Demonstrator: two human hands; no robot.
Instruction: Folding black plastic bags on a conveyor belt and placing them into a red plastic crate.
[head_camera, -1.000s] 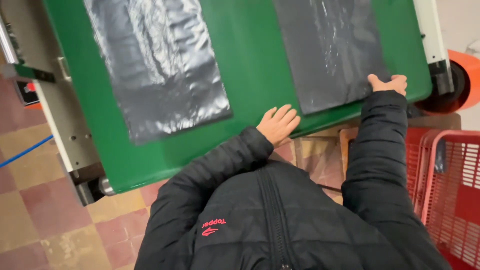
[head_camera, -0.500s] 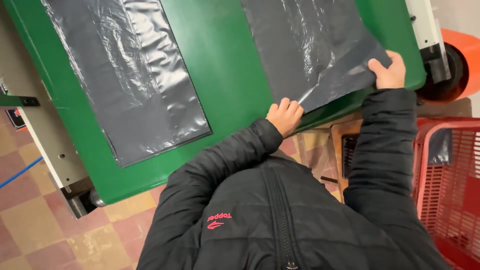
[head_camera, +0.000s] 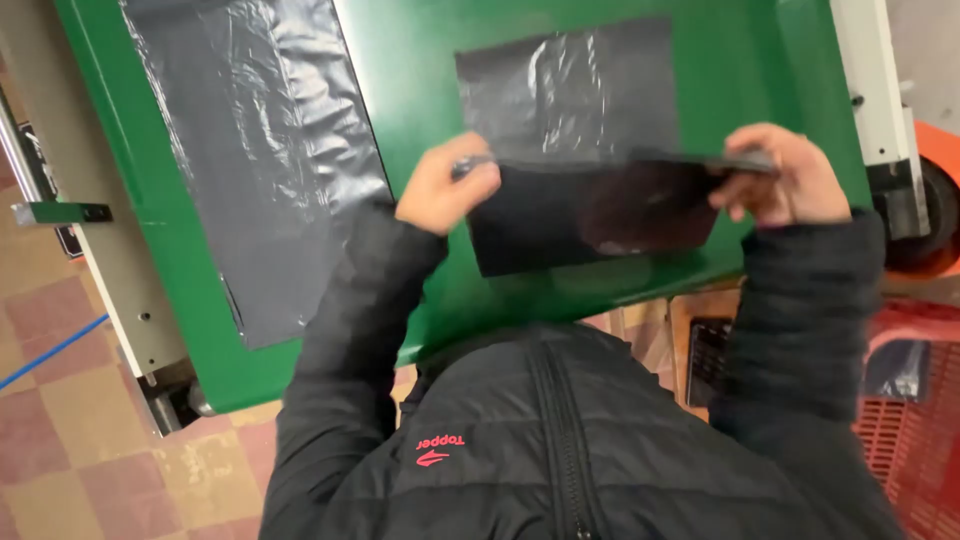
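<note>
A person in a black padded jacket stands at the near edge of a green table, seen from a head-worn camera looking straight down. The left hand pinches the left end of a black plastic bag, fingers and thumb closed together on the film; the right hand grips the right end the same way, clamped on the bag's folded edge. Between the two hands the near part of the bag is lifted off the table and doubled back, showing a dark, glossy underside, while the far part lies flat and wrinkled on the green surface. The bag sits on the right half of the table, just in front of the person's chest.

A second black plastic sheet, longer and creased, lies flat on the left half of the table, well apart from both hands. The table's pale metal frame runs along its left side above a floor of red and cream tiles. At the right edge, a red plastic crate stands beside the person's right sleeve, and a white machine post with an orange part rises past the table's far right corner.
</note>
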